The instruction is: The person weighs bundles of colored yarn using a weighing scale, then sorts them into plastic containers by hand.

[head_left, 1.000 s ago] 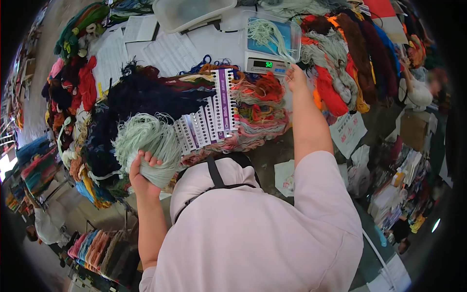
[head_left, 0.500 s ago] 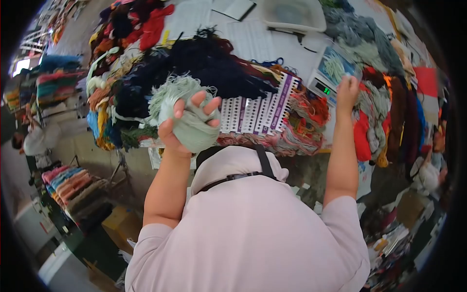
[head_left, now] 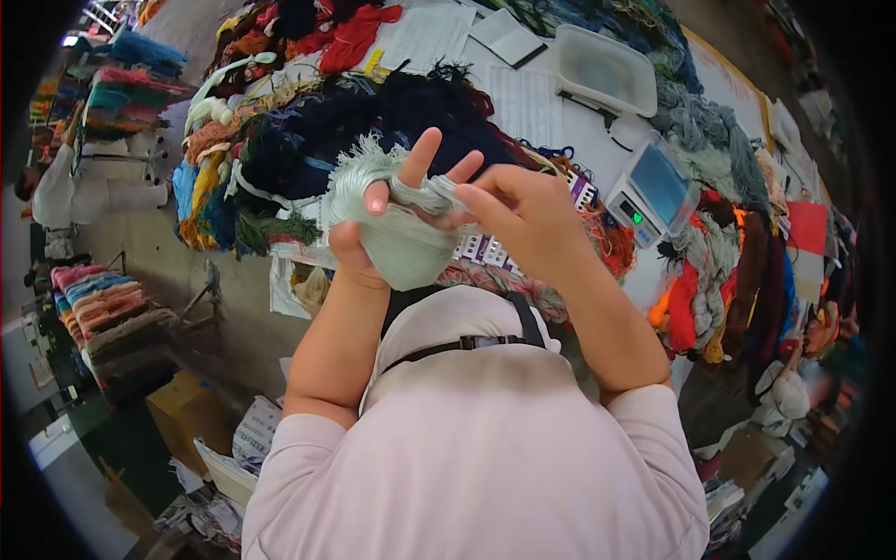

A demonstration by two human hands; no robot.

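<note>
A pale green yarn bundle [head_left: 401,245] hangs over my left hand [head_left: 359,247], whose fingers pass through and around its strands. My right hand [head_left: 518,210] is at the right side of the same bundle, thumb and fingers pinched on a pale strand section. Beneath both hands lie dark navy yarn [head_left: 364,121] and white cards with punched holes [head_left: 485,250]. Right of my right hand is a digital scale [head_left: 653,191] with a green lit display, and its blue platform has no yarn on it.
A clear plastic tub [head_left: 607,75] stands at the back beside an open notebook [head_left: 507,37] and paper sheets [head_left: 525,103]. Colourful yarn heaps line both table sides, with red yarn [head_left: 684,303] at right. Another person [head_left: 56,191] is at the far left.
My right hand has moved left from the scale to the yarn bundle. The pale green strands that lay on the scale are gone from it. The view has shifted, and the scale shows whole.
</note>
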